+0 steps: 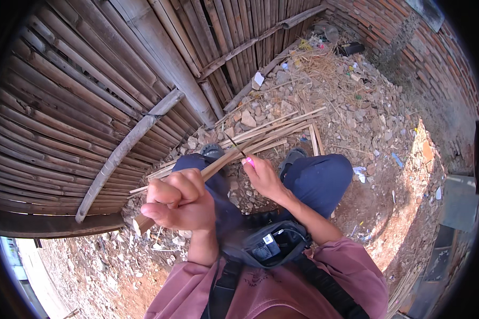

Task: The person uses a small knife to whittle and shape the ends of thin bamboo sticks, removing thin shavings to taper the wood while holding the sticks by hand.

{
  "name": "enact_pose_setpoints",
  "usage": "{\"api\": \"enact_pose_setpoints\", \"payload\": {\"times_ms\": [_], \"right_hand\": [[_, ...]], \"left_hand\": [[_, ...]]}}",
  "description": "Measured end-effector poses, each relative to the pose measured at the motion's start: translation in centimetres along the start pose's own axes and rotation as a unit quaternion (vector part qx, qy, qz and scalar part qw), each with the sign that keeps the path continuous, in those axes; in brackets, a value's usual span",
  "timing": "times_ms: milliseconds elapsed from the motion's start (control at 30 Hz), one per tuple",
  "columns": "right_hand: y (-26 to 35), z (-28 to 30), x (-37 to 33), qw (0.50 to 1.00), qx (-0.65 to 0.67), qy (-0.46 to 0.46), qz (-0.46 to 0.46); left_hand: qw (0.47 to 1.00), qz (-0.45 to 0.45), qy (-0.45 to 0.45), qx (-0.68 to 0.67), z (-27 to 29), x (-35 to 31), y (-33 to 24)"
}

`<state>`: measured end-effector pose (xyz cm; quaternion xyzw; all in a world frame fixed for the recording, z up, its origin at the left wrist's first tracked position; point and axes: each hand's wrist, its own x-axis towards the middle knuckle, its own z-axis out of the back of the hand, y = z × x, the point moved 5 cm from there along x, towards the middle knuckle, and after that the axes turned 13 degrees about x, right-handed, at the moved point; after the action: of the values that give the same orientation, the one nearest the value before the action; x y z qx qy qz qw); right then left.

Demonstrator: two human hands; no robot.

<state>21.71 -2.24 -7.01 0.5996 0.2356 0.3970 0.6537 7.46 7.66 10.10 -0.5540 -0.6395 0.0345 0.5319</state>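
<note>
My left hand (180, 199) is closed in a fist around a pale bamboo or wooden strip (214, 167), whose cut end sticks out below the fist. The strip slants away over my left leg toward the far right. In my right hand (264, 178) is a knife (250, 162) with a pink handle, gripped in closed fingers. Its thin dark blade points up and left, crossing at the strip; whether the edge touches cannot be made out. Beyond my feet, several more pale strips (287, 127) lie in a loose pile on the rubble.
A bamboo slat wall (90, 101) with thick poles rises on the left. A brick wall (410, 40) stands at the far right. Broken stones and litter (356, 117) cover the ground. An open dark pouch (266, 247) hangs at my waist, between my bent knees (324, 178).
</note>
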Motion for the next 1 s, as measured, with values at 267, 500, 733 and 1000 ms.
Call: {"api": "enact_pose_setpoints", "payload": {"times_ms": [267,500,733,1000], "right_hand": [[1.8,-0.1,0.1,0.999,-0.011,0.021,-0.032],[0.0,1.0,0.5,0.998,-0.012,0.042,-0.055],[-0.2,0.5,0.8,0.997,-0.011,0.052,-0.051],[1.0,0.3,1.0,0.997,-0.028,0.052,-0.043]], "left_hand": [[0.998,0.001,0.049,-0.034,1.1,0.2,0.4],[0.995,-0.032,0.091,0.013,0.3,0.5,-0.4],[0.992,-0.034,0.12,-0.005,1.4,1.1,-0.2],[0.99,-0.038,0.134,-0.023,1.3,0.8,-0.5]]}}
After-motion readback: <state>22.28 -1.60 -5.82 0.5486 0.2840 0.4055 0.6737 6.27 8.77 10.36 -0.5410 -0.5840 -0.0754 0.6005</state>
